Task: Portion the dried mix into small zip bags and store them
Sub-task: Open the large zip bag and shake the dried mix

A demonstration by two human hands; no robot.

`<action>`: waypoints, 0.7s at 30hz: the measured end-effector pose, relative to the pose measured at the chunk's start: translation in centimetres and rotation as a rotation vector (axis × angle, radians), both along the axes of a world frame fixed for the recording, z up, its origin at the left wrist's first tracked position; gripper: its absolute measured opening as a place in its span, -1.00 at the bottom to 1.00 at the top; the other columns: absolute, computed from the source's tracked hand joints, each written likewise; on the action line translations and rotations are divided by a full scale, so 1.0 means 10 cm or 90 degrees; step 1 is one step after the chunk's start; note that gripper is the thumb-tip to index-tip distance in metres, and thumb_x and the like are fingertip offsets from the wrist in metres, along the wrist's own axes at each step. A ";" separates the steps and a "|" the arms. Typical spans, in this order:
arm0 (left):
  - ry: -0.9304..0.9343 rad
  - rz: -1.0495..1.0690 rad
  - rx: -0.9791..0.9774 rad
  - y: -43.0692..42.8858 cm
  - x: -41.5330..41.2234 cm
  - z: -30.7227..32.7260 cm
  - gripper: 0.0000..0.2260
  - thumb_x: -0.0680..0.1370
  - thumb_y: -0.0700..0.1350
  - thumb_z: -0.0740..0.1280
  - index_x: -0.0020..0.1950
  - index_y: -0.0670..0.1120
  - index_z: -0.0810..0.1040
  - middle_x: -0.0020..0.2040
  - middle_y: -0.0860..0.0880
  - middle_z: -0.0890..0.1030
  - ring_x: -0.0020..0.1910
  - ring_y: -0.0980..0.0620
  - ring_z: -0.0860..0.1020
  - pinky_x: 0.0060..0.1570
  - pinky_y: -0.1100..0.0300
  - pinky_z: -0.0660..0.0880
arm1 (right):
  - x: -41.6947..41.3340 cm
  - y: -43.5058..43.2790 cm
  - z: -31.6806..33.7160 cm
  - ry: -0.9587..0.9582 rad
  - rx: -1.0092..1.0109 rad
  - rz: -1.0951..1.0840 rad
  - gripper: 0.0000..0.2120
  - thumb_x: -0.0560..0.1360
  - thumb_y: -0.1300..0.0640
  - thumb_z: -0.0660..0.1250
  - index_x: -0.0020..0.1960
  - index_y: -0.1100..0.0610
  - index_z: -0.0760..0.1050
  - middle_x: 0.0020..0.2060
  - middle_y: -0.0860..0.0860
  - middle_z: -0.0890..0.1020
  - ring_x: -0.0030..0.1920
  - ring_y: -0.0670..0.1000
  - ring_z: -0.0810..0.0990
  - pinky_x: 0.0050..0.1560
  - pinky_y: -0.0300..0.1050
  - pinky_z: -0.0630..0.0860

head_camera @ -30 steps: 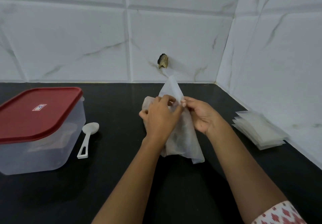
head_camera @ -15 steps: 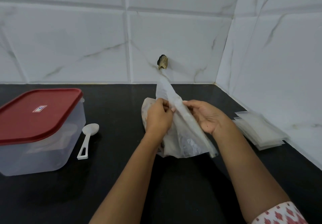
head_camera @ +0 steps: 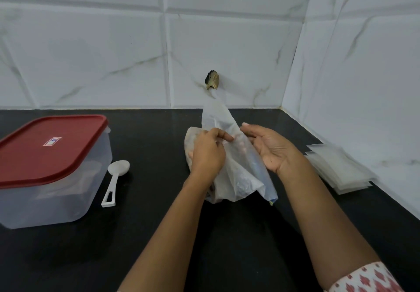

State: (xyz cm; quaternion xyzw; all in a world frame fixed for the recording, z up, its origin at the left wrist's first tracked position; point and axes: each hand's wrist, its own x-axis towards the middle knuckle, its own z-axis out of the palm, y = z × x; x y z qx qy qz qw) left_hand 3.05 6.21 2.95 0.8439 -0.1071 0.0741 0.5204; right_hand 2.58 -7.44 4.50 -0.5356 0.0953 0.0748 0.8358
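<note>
While your left hand (head_camera: 208, 155) pinches the crinkled translucent plastic bag (head_camera: 229, 155) on the black worktop (head_camera: 147, 235), your right hand (head_camera: 270, 148) lies open-palmed against it. Flat clear zip bags (head_camera: 338, 169) are stacked right of your hands; a red-lidded container (head_camera: 50, 166) and white plastic spoon (head_camera: 114, 180) sit left.

Hands (head_camera: 208, 153) around translucent, perhaps plastic bag (head_camera: 234, 173)
</note>
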 end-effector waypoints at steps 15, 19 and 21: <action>-0.258 0.018 -0.080 -0.03 -0.06 0.08 -0.84 0.54 -0.22 0.26 0.03 -0.07 0.60 0.14 -0.02 0.41 0.09 0.12 0.37 0.07 0.33 0.34 | 0.03 0.21 -0.04 -0.206 -0.439 -0.172 -0.77 0.47 0.38 0.27 -0.01 0.08 0.41 -0.22 0.00 0.51 -0.27 -0.05 0.51 -0.22 -0.11 0.48; -0.105 -0.023 -0.194 -0.04 -0.05 0.07 -0.87 0.56 -0.12 0.29 0.02 -0.15 0.55 -0.20 0.02 0.57 -0.21 0.12 0.55 -0.13 0.28 0.49 | 0.03 0.29 -0.02 -0.296 -0.536 -0.159 -0.79 0.50 0.31 0.26 0.11 0.13 0.41 -0.13 0.03 0.57 -0.19 -0.03 0.54 -0.18 -0.13 0.47; -0.089 -0.007 -0.199 -0.04 -0.03 0.06 -0.82 0.55 -0.05 0.30 -0.04 -0.15 0.57 -0.28 0.04 0.58 -0.23 0.07 0.58 -0.15 0.27 0.52 | -0.01 0.31 0.03 -0.310 -0.527 -0.103 -0.80 0.51 0.33 0.22 0.09 0.15 0.45 -0.06 0.12 0.59 -0.09 -0.02 0.55 -0.07 -0.15 0.47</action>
